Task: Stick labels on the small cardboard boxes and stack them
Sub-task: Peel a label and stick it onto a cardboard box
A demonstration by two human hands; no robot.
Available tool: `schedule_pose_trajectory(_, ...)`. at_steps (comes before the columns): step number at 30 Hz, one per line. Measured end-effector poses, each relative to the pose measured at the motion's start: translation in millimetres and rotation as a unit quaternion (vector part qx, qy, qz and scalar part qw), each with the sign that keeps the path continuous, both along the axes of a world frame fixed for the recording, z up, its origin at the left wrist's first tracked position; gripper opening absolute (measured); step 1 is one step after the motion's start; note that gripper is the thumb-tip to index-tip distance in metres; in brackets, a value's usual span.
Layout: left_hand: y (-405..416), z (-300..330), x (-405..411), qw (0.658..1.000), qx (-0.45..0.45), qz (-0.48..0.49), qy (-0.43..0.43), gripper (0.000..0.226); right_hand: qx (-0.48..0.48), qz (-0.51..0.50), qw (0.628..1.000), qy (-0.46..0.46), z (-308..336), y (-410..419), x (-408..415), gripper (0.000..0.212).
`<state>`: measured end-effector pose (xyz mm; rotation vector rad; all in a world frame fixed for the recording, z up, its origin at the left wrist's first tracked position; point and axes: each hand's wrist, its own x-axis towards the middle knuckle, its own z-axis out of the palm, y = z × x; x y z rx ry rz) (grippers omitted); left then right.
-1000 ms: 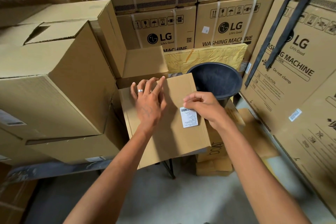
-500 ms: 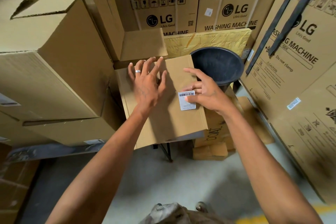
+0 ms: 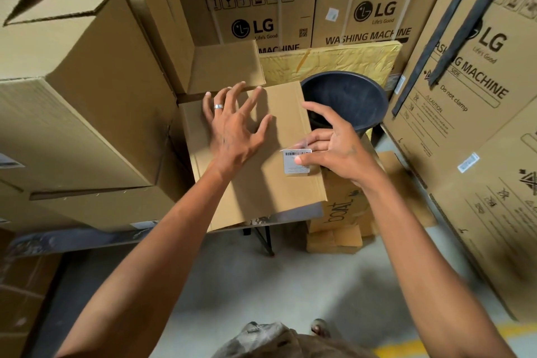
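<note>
A small plain cardboard box (image 3: pixel 255 183) lies flat on a low stand in the middle of the view. My left hand (image 3: pixel 235 131), with a ring on one finger, rests on the box's top with its fingers spread wide. A white barcode label (image 3: pixel 295 167) sits on the box near its right edge. My right hand (image 3: pixel 337 148) is over that edge. Its thumb presses on the label and its other fingers touch the label's upper edge, where a glossy strip shows. The index finger points out over the bucket.
A black bucket (image 3: pixel 345 96) stands just right of the box. Large plain cartons (image 3: pixel 81 90) are stacked on the left, and LG washing-machine cartons (image 3: pixel 363 14) line the back and right. A yellow padded sheet (image 3: pixel 328 62) leans behind. A "boat" carton (image 3: pixel 340 212) sits on the floor below.
My right hand laid the label down on the box and shifted from holding its top corner to pressing it with the thumb. My left hand's fingers spread wider.
</note>
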<state>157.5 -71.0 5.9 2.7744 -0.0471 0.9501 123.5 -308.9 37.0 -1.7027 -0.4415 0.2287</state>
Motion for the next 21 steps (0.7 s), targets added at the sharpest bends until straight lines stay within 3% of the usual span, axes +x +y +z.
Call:
schedule_pose_trajectory(8, -1, 0, 0, 0.999, 0.038, 0.012, 0.011, 0.052, 0.006, -0.001, 1.000, 0.013, 1, -10, -6, 0.097)
schedule_pose_trajectory(21, 0, -2, 0, 0.999, 0.006, -0.028, -0.026, 0.044, -0.002, 0.016, 1.000, 0.015, 5, -20, -16, 0.090)
